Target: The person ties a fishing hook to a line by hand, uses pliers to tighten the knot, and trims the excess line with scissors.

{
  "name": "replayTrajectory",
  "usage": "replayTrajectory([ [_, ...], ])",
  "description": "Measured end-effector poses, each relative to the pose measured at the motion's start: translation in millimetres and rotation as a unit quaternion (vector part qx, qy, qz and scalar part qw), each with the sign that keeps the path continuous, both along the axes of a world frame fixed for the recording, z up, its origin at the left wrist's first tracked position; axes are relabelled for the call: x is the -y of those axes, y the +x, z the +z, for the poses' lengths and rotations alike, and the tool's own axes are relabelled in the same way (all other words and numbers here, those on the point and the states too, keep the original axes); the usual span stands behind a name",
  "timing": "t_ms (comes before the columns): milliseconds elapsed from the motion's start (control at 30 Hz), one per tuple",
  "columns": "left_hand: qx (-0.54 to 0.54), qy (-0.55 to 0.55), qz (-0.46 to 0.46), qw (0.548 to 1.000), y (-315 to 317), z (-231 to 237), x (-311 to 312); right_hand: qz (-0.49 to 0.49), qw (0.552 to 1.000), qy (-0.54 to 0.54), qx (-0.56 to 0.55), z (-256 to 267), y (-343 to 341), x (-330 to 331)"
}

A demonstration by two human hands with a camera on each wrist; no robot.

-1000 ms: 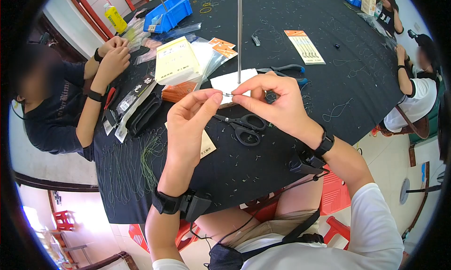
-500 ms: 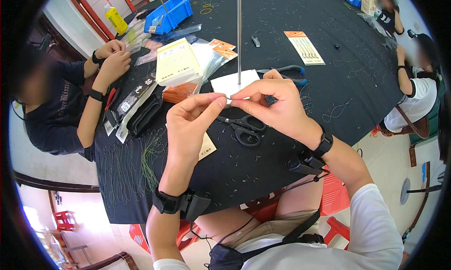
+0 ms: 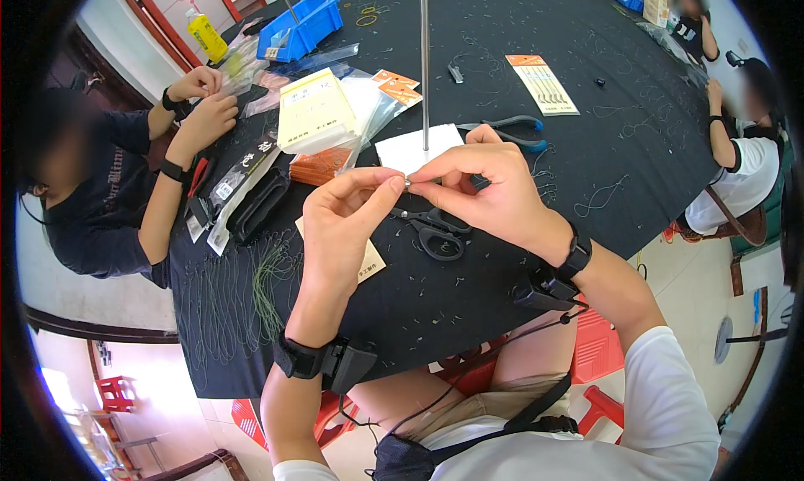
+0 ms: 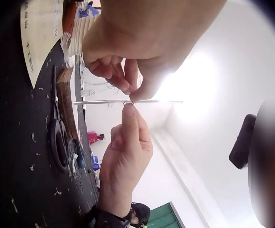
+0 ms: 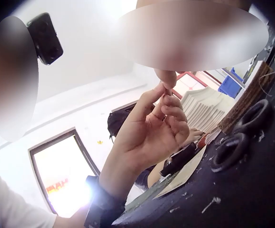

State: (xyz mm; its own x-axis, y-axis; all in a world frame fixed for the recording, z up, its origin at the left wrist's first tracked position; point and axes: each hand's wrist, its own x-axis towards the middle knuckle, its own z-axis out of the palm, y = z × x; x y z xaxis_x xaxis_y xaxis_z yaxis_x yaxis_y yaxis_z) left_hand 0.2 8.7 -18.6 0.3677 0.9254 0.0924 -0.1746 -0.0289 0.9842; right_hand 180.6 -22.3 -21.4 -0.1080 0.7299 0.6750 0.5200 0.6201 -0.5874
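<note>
Black straps [image 3: 301, 360] circle both wrists of a person seated at a cloth-covered table [image 3: 444, 330]. Counting clock hours around the meeting fingertips, with twelve straight away from the body, the left hand [image 3: 339, 213] comes in from seven and the right hand [image 3: 498, 180] from four. Each has thumb and forefinger clamped on one small metal piece [image 3: 407, 182], held above the table between the two hands; its shape is mostly hidden. At seven, a tan card [image 3: 371, 265] lies partly behind the left wrist, and at five rest black scissors [image 3: 425, 224]. Strands of green thread [image 3: 268, 288] spread at eight. At twelve, just past the fingertips, sits a white-topped block [image 3: 394, 150], with a slim metal rod [image 3: 425, 71] upright beside or on it; I cannot tell which. Blue-handled pliers [image 3: 532, 123] lie at two. At ten is a stack of yellow cards [image 3: 314, 104]; beyond the pliers, a hook packet [image 3: 540, 86]. Farther off stand a blue bin [image 3: 306, 29] at eleven and a yellow bottle [image 3: 205, 36] at ten. Other people sit at nine, three and two.
</note>
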Motion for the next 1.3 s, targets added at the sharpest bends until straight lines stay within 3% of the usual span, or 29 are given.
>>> replayTrajectory([
  [367,0.052,-0.059,0.010,0.997,5.0,5.3,5.8,0.013,1.000,0.014,0.017,2.8,-0.7,3.0],
  [900,0.073,-0.052,-0.057,0.994,0.6,-2.3,1.8,0.020,0.999,0.024,0.006,2.6,-0.4,2.8],
  [1100,0.067,-0.057,-0.015,0.996,2.4,2.0,1.4,0.002,1.000,0.016,0.010,4.7,-0.2,3.8],
  [1300,0.104,-0.083,-0.040,0.990,-0.3,-3.5,-2.0,-0.006,1.000,0.002,-0.002,5.7,-0.3,4.4],
])
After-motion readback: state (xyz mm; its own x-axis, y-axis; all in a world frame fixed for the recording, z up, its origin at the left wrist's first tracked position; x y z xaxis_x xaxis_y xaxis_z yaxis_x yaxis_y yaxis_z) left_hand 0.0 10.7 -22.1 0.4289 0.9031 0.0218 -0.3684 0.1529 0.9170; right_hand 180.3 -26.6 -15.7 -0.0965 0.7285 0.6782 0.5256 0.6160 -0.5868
